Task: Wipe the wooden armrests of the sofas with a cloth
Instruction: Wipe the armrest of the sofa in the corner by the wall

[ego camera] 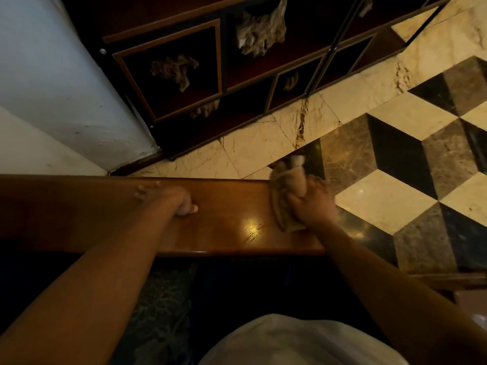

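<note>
Armrest wiping, one cloth in use at the rail's right end.

Cloth (283, 196), beige, bunched and soft, lies on the wooden armrest (226, 219) at about 3 o'clock of the frame centre, its far end overhanging the rail edge. Right hand (315, 204) is curled round the cloth from above and grips it, forearm running down to 5 o'clock. Left hand (181, 202) rests on the rail at 9 o'clock of the cloth, fingers folded under and holding nothing, wrist bent over the top. One armrest is visible: a flat, glossy brown plank with a bright glare spot between the hands. Beyond it at 1 o'clock, marble floor (395, 154) in cream, brown and black rhombus tiles. At 12 o'clock, one dark cabinet (168, 75) with square compartments holding rough driftwood pieces.
</note>
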A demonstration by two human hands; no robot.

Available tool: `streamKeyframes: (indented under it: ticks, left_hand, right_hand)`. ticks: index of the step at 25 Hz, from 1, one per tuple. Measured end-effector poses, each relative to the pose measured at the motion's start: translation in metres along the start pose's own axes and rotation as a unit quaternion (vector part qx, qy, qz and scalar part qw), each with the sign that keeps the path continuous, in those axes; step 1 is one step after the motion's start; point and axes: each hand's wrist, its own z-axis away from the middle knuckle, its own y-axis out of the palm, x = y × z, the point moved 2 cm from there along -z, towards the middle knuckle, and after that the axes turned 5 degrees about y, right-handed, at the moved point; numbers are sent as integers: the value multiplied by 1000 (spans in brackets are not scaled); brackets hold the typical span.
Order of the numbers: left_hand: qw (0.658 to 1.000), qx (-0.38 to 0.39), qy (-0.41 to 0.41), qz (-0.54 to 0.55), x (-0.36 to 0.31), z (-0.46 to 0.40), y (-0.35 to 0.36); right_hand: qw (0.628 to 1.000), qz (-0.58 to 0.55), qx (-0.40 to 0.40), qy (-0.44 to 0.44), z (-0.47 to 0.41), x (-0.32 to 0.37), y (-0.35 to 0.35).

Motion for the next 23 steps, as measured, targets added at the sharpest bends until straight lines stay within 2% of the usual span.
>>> streamKeyframes:
  ticks: [2,3,4,6,8,12,15,18,20,23]
  left_hand:
    - [999,-5,-16,27,0,5,2]
    - [999,-5,-22,44,0,6,4]
    - [997,-8,-31,66,0,7,4]
    - [995,-19,-32,96,2,8,7]
    - [994,-44,-10,97,4,9,13]
    - [989,-76,14,125,25,10,22]
    - [973,-107,53,200,46,12,12]
    - [966,-140,59,212,47,19,14]
    - [972,-140,15,190,34,27,26]
    - [956,-142,-46,253,-6,45,41]
  right_hand:
    - [970,-177,-8,165,20,-25,-4]
    - [952,-223,-19,207,36,-30,-2]
    - [959,-195,-34,203,49,-34,6]
    - [995,-33,-31,88,76,-35,22]
    - [994,90,24,-63,97,-10,39]
    - [937,147,130,-288,108,109,90]
    - [893,176,173,-375,120,165,118]
    - [880,182,161,-409,119,115,100]
    - [882,178,165,-405,103,46,66]
    - [888,180,191,-378,73,-62,12]
